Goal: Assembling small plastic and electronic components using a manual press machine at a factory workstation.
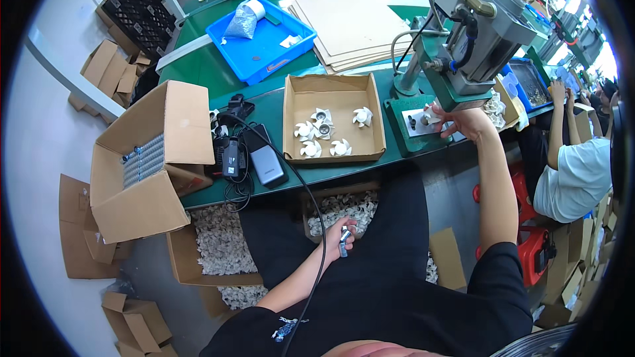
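Head: 6 impellers (340, 148) in cardboard tray (344, 96)

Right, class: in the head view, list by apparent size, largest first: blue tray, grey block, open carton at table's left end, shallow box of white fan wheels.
1. Open carton
2. Shallow box
3. Blue tray, though it lies farther away
4. Grey block

I find my right hand (466, 123) closely bounded above by the press head (446, 89), while my left hand (340, 235) has passage up over the bench edge (344, 169) into the open-topped carton (305, 96), subject to one obstruction, the black cable (319, 211) slanting across my left wrist.
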Demonstrator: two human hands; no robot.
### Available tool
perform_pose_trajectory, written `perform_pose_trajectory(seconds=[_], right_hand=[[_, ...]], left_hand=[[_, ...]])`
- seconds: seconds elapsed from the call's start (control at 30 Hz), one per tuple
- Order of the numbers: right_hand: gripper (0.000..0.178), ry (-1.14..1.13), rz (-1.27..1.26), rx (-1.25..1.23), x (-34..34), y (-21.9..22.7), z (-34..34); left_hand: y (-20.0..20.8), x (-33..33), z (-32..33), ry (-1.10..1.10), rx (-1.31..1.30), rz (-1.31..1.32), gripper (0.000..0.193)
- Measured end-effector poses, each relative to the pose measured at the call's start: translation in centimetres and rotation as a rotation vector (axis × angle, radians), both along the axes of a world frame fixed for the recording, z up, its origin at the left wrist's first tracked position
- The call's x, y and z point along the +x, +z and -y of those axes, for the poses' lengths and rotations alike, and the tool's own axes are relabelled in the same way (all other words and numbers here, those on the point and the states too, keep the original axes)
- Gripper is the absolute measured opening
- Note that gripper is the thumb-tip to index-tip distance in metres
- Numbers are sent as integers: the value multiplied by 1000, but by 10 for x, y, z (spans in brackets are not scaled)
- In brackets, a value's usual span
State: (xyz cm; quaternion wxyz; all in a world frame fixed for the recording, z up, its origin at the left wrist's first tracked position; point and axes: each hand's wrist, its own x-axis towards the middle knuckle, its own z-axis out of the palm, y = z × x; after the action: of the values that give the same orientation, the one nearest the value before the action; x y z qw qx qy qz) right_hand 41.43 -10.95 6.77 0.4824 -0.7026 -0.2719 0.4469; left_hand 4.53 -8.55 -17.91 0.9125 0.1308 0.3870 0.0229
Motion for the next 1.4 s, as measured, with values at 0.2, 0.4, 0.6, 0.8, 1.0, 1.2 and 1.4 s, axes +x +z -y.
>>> perform_pose_trajectory(seconds=[0.2,0.4,0.6,0.8,1.0,1.2,1.4], right_hand=[[32,65,-63,-26,13,-5,-5],[32,36,31,-86,4,-1,-2],[25,-54,25,-102,-10,3,-1],[19,-361,79,342,41,-69,-1],[17,-430,460,156,30,-72,-19],[13,-31,627,289,37,-86,8],[28,-197,993,519,-48,-42,11]], left_hand=[[-3,0,2,-21,-18,6,29],[-7,-6,2,-8,-21,3,28],[-3,-10,4,15,38,-13,29],[-3,-15,4,3,22,-45,30],[-5,-18,-4,70,53,-19,28],[1,-15,1,63,14,55,28],[3,-26,5,60,-3,20,29]])
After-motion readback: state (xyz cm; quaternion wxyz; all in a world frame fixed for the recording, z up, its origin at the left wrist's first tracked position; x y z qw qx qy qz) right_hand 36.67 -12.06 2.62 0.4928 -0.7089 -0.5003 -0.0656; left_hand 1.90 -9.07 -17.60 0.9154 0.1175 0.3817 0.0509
